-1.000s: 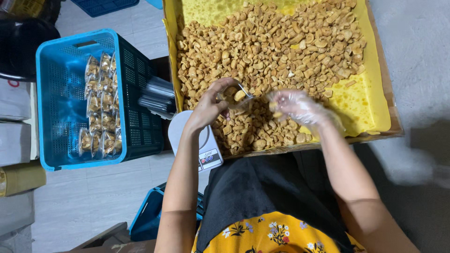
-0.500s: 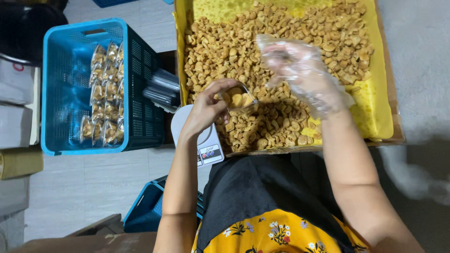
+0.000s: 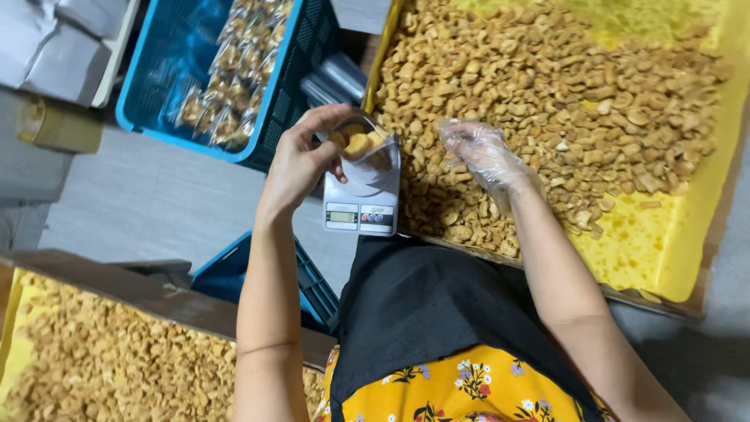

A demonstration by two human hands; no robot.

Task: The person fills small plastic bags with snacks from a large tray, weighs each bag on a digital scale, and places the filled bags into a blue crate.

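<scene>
snack tray (image 3: 707, 234) cut off top-right

Seen from above: left hand (image 3: 301, 160) gripped around a small clear bag (image 3: 366, 148) part-filled with golden snack pieces, held just over a white kitchen scale (image 3: 361, 205). Right hand (image 3: 483, 152), in a thin clear plastic glove, rested on the heap of fried snack pieces (image 3: 547, 109) in a yellow-lined tray (image 3: 703, 227). Beyond the left hand, a blue crate (image 3: 168, 86) with filled packets (image 3: 234, 70) in rows. At lower left, a second tray (image 3: 86, 359) of the same pieces.
</scene>
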